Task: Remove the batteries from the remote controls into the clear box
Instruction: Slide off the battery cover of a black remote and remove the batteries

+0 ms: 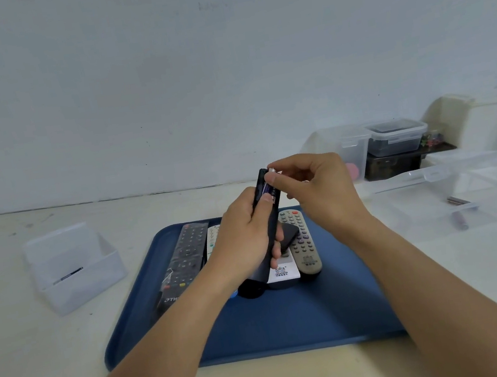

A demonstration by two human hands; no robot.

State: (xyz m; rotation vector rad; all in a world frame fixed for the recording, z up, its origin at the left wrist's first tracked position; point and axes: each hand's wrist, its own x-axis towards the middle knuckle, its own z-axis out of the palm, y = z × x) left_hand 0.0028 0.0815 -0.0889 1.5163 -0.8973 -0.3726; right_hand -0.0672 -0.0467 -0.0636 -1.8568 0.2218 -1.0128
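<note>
On the pale tabletop (22,357) a dark blue rectangular tray (295,322) lies in front of the person, with remote controls on its far half: a long black remote in a clear wrapper (186,258) at the left, a white remote (282,270) partly hidden behind the left hand, a grey remote with coloured buttons (302,241) at the right, and a small black cover-like piece (291,234) lying across the last two. A further pale remote peeps out between the black one and the hand, so at least four lie there. To the left of the tray stands an open clear plastic box (76,269), well apart from the hands. At the right are another clear open container (457,186), a stack of lidded plastic tubs (395,137) by the wall, and a few small items I cannot identify.

The left hand (243,242) grips a slim black remote (268,204), held upright above the tray with its battery bay facing the person. The right hand (312,184) curls inward, thumb and forefinger pinching the top end of a purple-wrapped battery (268,189) that sits in the bay. Only one battery is visible there.
</note>
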